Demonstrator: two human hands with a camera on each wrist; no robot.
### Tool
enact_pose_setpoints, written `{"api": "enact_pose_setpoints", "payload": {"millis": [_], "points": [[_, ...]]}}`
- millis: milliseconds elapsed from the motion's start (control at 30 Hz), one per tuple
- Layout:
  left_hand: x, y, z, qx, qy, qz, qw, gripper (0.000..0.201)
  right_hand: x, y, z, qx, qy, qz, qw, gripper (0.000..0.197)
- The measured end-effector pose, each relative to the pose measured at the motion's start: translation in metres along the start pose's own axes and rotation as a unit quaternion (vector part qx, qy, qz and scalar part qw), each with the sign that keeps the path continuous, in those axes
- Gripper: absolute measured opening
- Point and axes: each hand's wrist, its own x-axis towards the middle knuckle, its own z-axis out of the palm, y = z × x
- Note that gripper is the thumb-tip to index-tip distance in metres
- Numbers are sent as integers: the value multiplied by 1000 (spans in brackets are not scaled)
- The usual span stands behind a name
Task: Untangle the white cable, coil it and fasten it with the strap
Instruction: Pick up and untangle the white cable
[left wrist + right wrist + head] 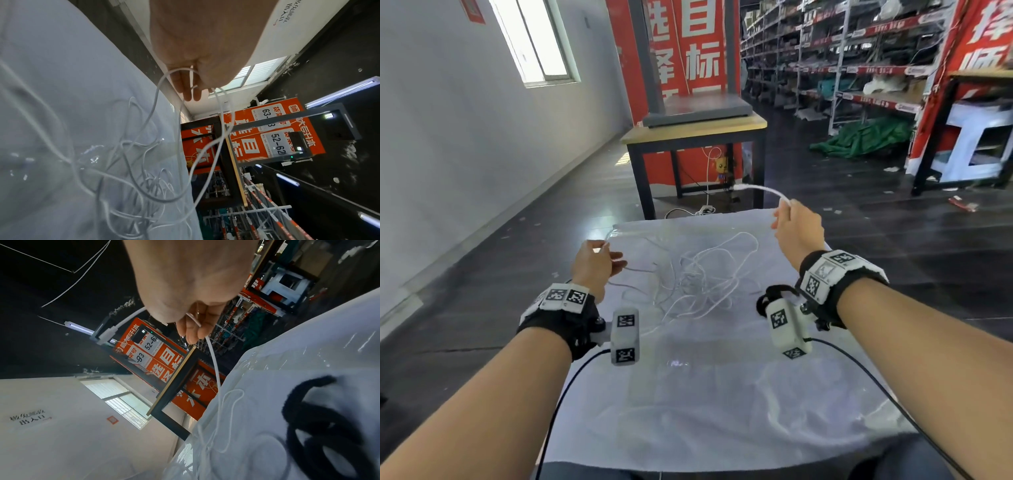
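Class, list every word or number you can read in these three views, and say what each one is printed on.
"目" and "标": red banner.
"52-62": white label on that banner.
"63-": second label; the rest is hidden behind a bar.
"出入口": wall sign, with an arrow.
Other banner characters are cut off.
Shelf tags: too small to read.
Wrist markers: patterns, no text.
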Motion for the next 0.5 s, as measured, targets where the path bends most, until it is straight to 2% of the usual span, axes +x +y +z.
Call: {"api": "enact_pose_setpoints", "payload": {"millis": [67, 133, 167, 233, 267, 300, 333, 400, 467, 500], "points": [[0, -1, -5, 45, 21, 27, 998, 13, 2, -4, -3, 23, 27, 17, 999, 48], [-4, 0, -8, 147, -2, 41, 988, 28, -2, -8, -5, 27, -9, 35, 999, 50], [-7, 2, -7, 220, -28, 37, 974, 37, -6, -10, -6, 30, -33, 45, 998, 51], [-16, 8, -3, 373, -53, 54, 925, 48, -15, -9, -4, 36, -64, 57, 996, 50], [-22, 11, 1, 416, -49, 97, 903, 51, -19, -12, -4, 25, -95, 88, 991, 47], [-27, 13, 7, 426, -52, 157, 889, 53, -18, -7, -1, 20, -95, 94, 991, 44], [-32, 15, 16, 413, -75, 214, 882, 53, -17, -6, 1, 72, -100, 118, 985, 44], [-42, 16, 35, 397, -174, 286, 855, 50, -16, -7, 3, 142, -98, 137, 975, 46], [-50, 12, 57, 430, -269, 303, 807, 43, -14, -12, 4, 173, -76, 168, 968, 51], [-52, 8, 68, 452, -295, 301, 786, 37, -15, -14, 5, 186, -80, 164, 965, 51]]}}
